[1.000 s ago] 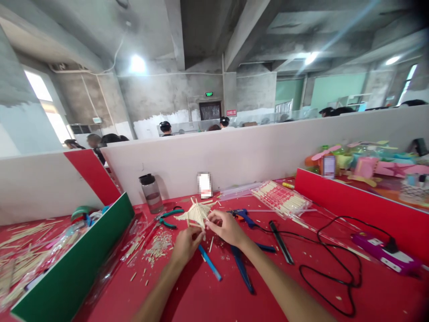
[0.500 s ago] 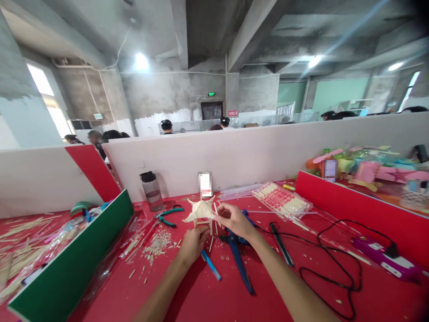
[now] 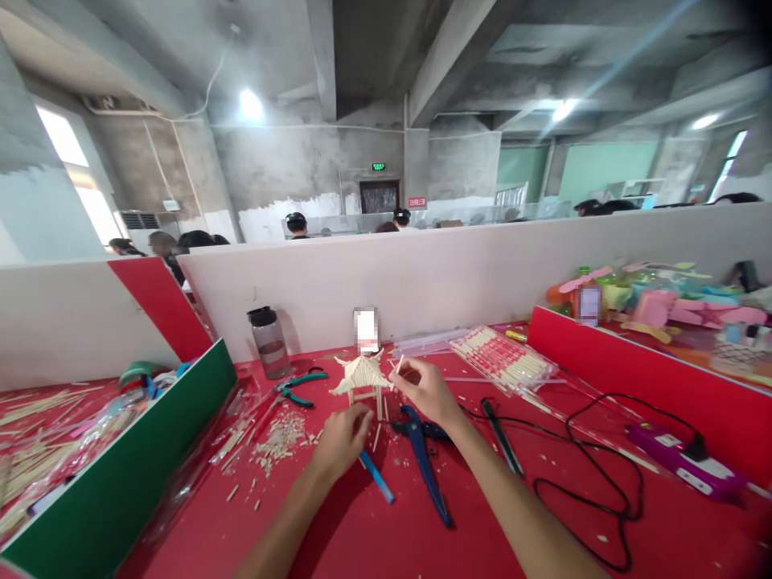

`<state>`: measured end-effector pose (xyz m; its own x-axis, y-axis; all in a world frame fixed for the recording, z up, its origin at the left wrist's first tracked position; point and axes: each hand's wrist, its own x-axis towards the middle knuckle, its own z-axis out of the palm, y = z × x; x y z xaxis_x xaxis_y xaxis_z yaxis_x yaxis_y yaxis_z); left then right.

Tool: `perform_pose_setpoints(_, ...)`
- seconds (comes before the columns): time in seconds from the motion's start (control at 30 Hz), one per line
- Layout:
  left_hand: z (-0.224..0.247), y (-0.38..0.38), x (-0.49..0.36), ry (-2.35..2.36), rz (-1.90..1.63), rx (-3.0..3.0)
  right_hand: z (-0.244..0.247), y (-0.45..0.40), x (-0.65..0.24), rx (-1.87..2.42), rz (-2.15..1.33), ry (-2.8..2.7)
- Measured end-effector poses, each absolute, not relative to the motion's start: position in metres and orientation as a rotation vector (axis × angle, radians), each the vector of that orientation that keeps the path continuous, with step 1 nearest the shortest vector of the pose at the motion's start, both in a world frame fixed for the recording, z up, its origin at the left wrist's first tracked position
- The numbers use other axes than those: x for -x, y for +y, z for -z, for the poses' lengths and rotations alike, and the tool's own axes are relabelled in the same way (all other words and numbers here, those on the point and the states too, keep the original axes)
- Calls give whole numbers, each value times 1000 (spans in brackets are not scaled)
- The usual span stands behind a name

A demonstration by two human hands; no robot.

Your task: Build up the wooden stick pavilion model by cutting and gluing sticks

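A small pavilion of pale wooden sticks [image 3: 363, 375] stands upright on the red table, with a peaked roof, upturned corners and thin legs. My right hand [image 3: 427, 391] is beside its right roof corner, thumb and fingertips pinched on a short wooden stick [image 3: 400, 366]. Just in front of the pavilion's left legs is my left hand [image 3: 345, 438], its fingers curled together; what they hold, if anything, is hidden. A blue pen [image 3: 377, 478] lies by the left hand. Blue-handled cutters [image 3: 427, 470] rest below the right hand.
Teal-handled pliers [image 3: 297, 394], a bottle [image 3: 270, 344] and stick scraps [image 3: 282, 441] are left. Bundled sticks [image 3: 503, 359], a black-and-silver tool [image 3: 502, 438], a cable and a purple power strip [image 3: 684, 460] are right. Green [image 3: 133, 458] and red dividers [image 3: 651, 394] flank the table.
My right hand has lifted slightly with the stick, away from the pavilion's right legs. My left hand has drawn back a little from the legs, showing more of them.
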<state>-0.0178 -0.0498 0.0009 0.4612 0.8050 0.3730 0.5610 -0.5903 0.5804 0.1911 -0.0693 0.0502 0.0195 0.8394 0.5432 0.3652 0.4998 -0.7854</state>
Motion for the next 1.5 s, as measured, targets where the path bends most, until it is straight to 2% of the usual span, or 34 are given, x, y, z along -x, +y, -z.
perform_pose_setpoints(0.3,-20,-73,19,943,-893,-2241,-55,-96,-179,1033,-522,-1660)
perform_pose_setpoints(0.53,-11,-72,13,768,-885,-1967,-46,-111,-158,1073,-622,-1684)
perform_pose_setpoints(0.9,2,-56,8,801,-893,-1711,-38,-94,-184,1187,-202,-1625)
perform_pose_setpoints(1.33,-11,-58,8,837,-885,-1734,-31,-88,-185,1154,-236,-1718)
perform_pose_setpoints(1.5,-9,-57,9,838,-882,-1743,-40,-90,-209,1322,-280,-1729)
